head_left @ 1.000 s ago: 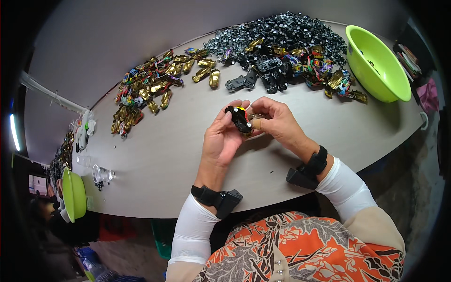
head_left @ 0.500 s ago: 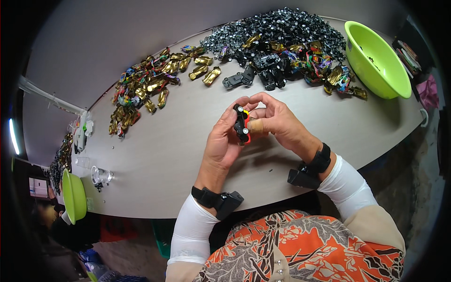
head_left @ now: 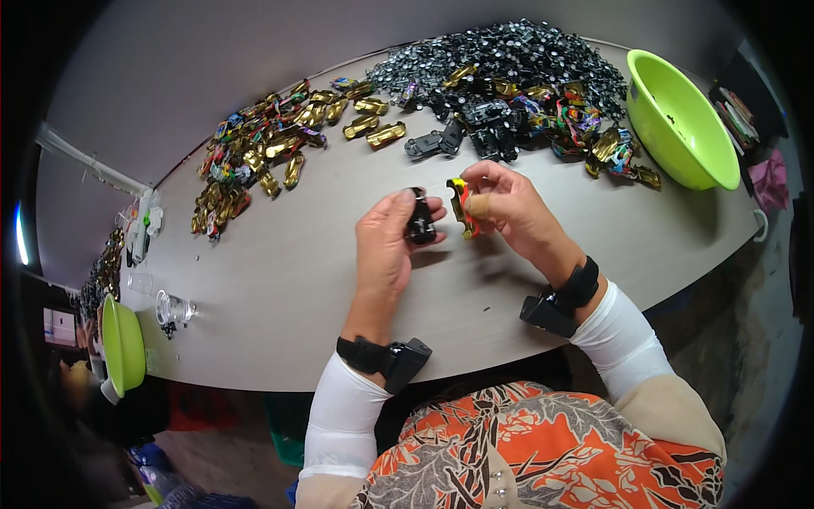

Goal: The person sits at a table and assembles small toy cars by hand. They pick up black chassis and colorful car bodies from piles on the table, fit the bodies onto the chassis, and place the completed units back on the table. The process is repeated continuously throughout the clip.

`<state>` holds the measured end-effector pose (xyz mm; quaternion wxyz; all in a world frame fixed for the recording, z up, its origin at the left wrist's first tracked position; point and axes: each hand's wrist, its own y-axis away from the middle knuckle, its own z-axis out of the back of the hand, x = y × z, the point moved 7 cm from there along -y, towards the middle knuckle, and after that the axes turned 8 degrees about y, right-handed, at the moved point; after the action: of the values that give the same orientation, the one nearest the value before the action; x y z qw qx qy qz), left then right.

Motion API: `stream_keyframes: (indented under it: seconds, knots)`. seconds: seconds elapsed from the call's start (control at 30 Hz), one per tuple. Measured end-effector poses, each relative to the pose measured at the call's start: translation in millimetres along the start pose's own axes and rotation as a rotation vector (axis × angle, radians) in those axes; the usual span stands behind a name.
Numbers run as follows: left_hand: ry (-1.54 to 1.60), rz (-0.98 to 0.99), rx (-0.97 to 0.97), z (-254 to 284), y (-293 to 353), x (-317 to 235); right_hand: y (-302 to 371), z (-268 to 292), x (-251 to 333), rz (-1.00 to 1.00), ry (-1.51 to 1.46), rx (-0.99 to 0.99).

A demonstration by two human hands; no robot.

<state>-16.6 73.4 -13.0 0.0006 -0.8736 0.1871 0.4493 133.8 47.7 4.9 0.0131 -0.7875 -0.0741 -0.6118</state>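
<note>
Over the middle of the table my left hand [head_left: 387, 242] grips a black toy car chassis [head_left: 420, 222] between thumb and fingers. Just to its right, my right hand [head_left: 511, 205] pinches a red and yellow toy car body shell [head_left: 465, 204], its hollow edge facing the chassis. A gap separates the two parts. Beyond my hands lie gold toy car shells [head_left: 387, 135] and a grey-black chassis [head_left: 435, 142], with more black chassis [head_left: 494, 140] beside it.
Small dark and silvery parts [head_left: 517, 64] form a large heap at the back. Gold and coloured shells [head_left: 271, 144] are piled at the left. Green basins stand at the right [head_left: 691, 127] and far left [head_left: 125, 348]. A clear cup [head_left: 175, 308] sits near the left edge.
The black chassis and the coloured shell, together before, are now apart. My left hand has moved left with the chassis; my right hand has shifted slightly right with the shell.
</note>
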Motion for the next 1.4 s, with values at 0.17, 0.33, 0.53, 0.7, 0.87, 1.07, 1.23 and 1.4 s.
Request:
stream_keyframes:
  seconds: [0.17,0.33,0.53,0.7,0.87,1.07,1.23,1.4]
  knots:
    - [0.142,0.149,0.149,-13.6,3.4,14.9,3.5,-10.4,-2.4,0.117,0.374,-0.081]
    - [-0.019,0.11,0.221,-21.2,4.6,12.1,5.4,-6.7,4.4,0.251,0.479,-0.12]
    - [0.149,0.23,0.239,-16.1,3.3,11.9,25.0,-30.9,47.2,0.65,1.044,-0.176]
    - [0.134,0.199,0.314,-26.7,6.9,8.4,25.9,-28.8,49.3,0.678,1.03,-0.179]
    - [0.101,0.185,0.315,-28.3,8.6,6.3,27.4,-30.1,53.4,0.642,0.984,-0.161]
    - [0.109,0.189,0.305,-33.6,10.7,10.3,20.0,-13.7,36.5,0.384,0.646,-0.192]
    - [0.067,0.145,0.261,-29.0,10.2,11.1,11.6,-6.6,19.5,0.152,0.275,-0.11]
    - [0.204,0.068,0.227,-20.8,3.7,-5.7,12.7,8.3,26.3,0.154,0.056,-0.175]
